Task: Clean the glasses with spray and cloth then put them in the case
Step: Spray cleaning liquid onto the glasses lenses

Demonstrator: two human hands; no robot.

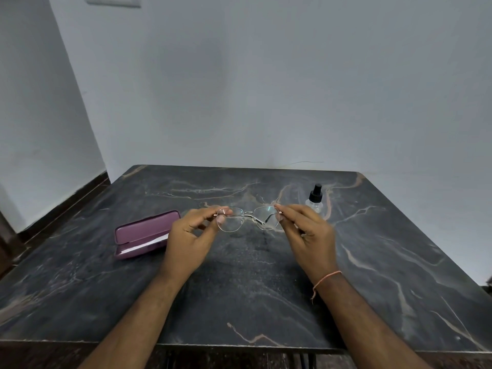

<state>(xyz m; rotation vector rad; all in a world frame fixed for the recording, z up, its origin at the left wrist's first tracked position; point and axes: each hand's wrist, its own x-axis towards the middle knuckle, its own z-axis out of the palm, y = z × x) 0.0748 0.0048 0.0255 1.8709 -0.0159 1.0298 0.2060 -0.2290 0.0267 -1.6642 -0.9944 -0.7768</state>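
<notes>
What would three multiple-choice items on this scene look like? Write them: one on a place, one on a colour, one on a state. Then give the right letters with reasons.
1. Where does the spray bottle stand on the marble table?
A. Beyond the right hand
B. Inside the case
C. At the near table edge

2. What colour is the glasses case?
A. Green
B. Purple-maroon
C. Yellow

3. What state is the case in?
A. Shut
B. Open, with a white cloth or paper inside
C. Open, with the glasses inside

Answers:
1 A: the bottle's black cap shows just past the right hand, on the far right of the table.
2 B: both lid and base are purple-maroon.
3 B: the lid is raised and something white lies within, while the glasses are held above the table between the left hand and the right hand.
</notes>
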